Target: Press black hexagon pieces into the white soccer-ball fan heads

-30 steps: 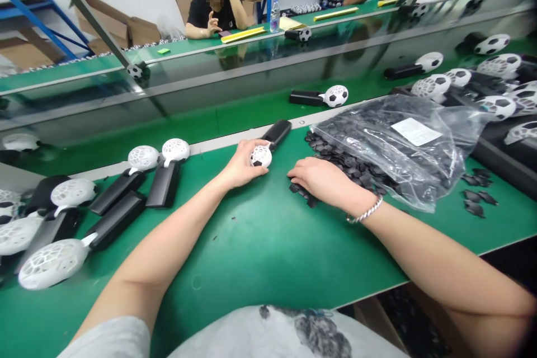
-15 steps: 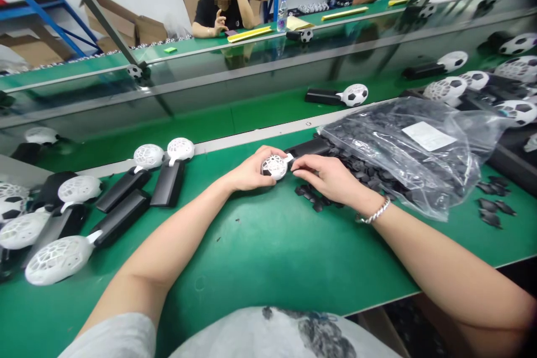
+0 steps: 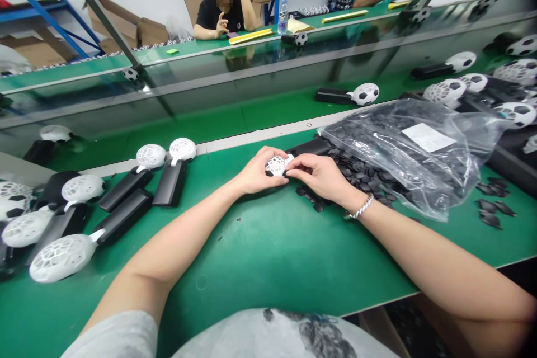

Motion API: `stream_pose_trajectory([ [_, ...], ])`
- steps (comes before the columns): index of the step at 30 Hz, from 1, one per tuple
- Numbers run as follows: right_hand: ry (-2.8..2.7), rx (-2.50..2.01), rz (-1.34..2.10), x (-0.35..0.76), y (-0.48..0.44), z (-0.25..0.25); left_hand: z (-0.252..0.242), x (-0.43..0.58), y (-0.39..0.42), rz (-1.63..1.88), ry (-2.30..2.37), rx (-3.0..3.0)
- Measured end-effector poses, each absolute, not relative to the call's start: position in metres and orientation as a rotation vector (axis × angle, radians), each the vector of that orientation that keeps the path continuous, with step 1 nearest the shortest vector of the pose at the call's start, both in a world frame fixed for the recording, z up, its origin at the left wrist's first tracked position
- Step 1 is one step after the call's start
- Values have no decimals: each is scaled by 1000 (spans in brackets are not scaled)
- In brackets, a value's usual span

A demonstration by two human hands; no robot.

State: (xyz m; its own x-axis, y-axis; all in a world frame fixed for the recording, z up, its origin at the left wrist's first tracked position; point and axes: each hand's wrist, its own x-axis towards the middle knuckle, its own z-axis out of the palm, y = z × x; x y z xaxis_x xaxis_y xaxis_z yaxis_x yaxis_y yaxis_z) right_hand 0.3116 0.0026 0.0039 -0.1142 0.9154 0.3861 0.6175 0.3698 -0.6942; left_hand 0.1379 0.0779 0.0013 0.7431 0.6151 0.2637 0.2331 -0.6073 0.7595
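Note:
My left hand (image 3: 259, 170) is closed around a white latticed soccer-ball head (image 3: 276, 165) with a few black patches on it. A black handle (image 3: 310, 146) extends from the ball to the right, resting on the green table. My right hand (image 3: 315, 174) pinches at the ball's right side, fingertips touching or nearly touching it. A small dark piece, likely a black patch, shows at those fingertips. Loose black patches (image 3: 364, 176) are heaped just beyond and to the right of my right hand, partly under a clear plastic bag (image 3: 419, 151).
Several white ball heads on black handles (image 3: 62, 257) lie at the left. More patched balls (image 3: 518, 113) are piled at the right. Behind a pale ledge runs a green conveyor belt (image 3: 235, 123) carrying a ball piece (image 3: 364, 94). Two people sit across it.
My right hand has moved left, bringing its pinched fingertips to the ball. My left hand still holds the ball. Pieces on the belt have shifted right.

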Motion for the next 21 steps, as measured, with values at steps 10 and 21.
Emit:
stream_pose_trajectory([
  [10, -1653, -1324, 654, 303, 3, 1, -4, 141, 74, 778, 675, 2188],
  [21, -1623, -1496, 686, 305, 7, 6, -4, 144, 69, 826, 677, 2176],
])
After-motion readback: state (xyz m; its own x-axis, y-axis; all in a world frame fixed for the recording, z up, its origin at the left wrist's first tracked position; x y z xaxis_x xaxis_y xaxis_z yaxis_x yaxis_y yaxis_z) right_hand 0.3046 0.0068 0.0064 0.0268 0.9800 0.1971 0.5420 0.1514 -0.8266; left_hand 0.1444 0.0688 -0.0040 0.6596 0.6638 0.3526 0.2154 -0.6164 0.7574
